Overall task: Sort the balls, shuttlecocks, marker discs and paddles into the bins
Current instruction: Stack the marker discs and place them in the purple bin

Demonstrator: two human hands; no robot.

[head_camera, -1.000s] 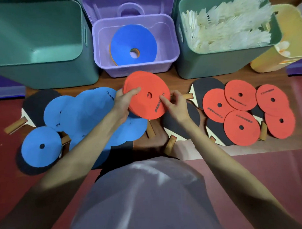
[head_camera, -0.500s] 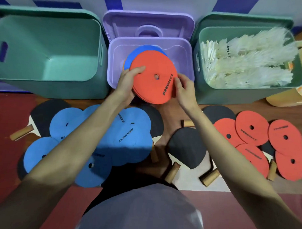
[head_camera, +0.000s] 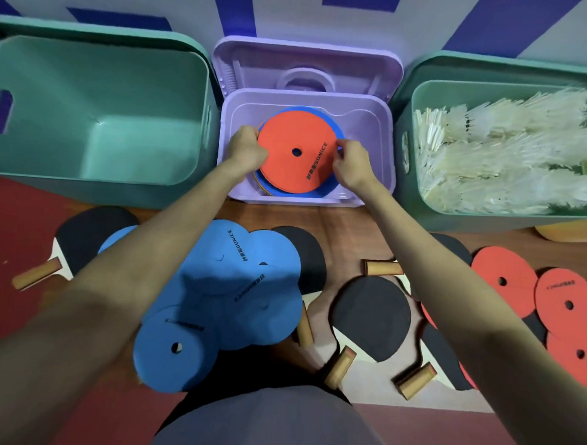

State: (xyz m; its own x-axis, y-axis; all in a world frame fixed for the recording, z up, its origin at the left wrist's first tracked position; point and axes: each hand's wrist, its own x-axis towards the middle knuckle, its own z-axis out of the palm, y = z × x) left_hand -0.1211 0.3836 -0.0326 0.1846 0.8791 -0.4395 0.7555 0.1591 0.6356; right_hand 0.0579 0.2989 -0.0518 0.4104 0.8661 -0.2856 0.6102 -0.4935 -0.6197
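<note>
Head view, standing right behind this person, and both arms are stretched out toward 12 o'clock into the purple bin [head_camera: 381, 132]. They've got an orange marker disc [head_camera: 293, 150] held flat just over the pile inside, with a blue disc [head_camera: 333, 125] peeking out under it. The left hand [head_camera: 246, 147] has its fingers curled onto the disc's 9 o'clock edge and the right hand [head_camera: 350, 162] is pinching the 3 o'clock edge, fingers bunched together, not spread. My guess is the disc is super light, thin and floppy-ish foam or rubber, so edge grips on opposite sides make sense to keep it level, and it won't mind being dropped. Can't tell if it's already touching the stack. Plenty still on the floor: a clump of blue discs [head_camera: 246, 287] at about 6 o'clock from the bin, orange discs [head_camera: 503, 279] over at 4 o'clock, and black paddles [head_camera: 372, 311] with wooden handles mixed in under both. For those I'd grab the handles; they look stiff and a bit heavier. The big green bin [head_camera: 100, 92] at 9 o'clock looks empty, and the green bin at 3 o'clock [head_camera: 406, 103] is stuffed with white shuttlecocks [head_camera: 500, 156].
</note>
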